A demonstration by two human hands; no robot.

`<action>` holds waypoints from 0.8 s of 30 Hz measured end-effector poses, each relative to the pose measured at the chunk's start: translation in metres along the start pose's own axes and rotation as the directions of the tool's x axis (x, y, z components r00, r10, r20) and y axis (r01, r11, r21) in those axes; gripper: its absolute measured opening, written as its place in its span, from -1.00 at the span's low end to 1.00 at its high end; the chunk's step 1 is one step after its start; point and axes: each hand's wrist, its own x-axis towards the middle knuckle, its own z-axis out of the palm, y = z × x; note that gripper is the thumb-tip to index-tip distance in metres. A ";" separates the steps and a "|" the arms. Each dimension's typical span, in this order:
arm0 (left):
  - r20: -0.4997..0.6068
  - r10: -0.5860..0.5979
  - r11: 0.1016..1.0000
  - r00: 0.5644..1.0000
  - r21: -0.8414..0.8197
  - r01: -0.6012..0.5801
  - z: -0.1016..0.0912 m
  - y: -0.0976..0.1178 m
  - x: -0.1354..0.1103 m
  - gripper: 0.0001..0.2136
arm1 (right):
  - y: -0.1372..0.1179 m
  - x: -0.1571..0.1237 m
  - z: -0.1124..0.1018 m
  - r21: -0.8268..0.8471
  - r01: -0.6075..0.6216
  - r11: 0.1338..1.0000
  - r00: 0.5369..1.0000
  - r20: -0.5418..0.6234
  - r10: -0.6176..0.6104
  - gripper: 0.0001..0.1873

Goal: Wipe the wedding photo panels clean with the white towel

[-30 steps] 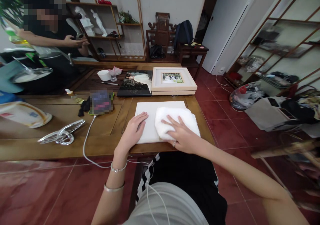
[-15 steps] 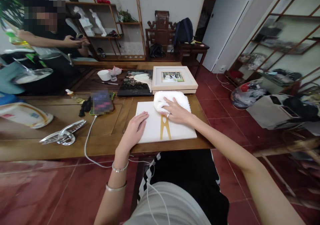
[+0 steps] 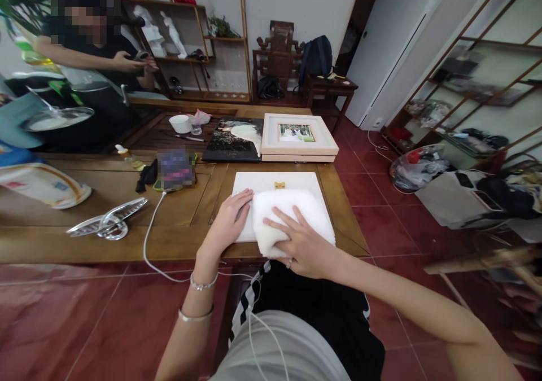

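Right hand, fingers spread wide and flat, presses a folded white cloth onto the near half of a white board lying at the near edge of the wooden tabletop, toward its right corner. Left hand, open and flat, rests on the board's left edge, just beside the cloth. A small gold mark shows on the board past the cloth; a framed photo and a dark picture lie toward the far edge.
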 end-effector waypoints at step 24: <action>0.004 -0.006 1.000 1.000 0.001 0.006 0.000 -0.001 0.000 -0.68 | -0.016 0.010 0.007 -0.080 -0.083 0.993 0.996 -0.033 0.081 -0.74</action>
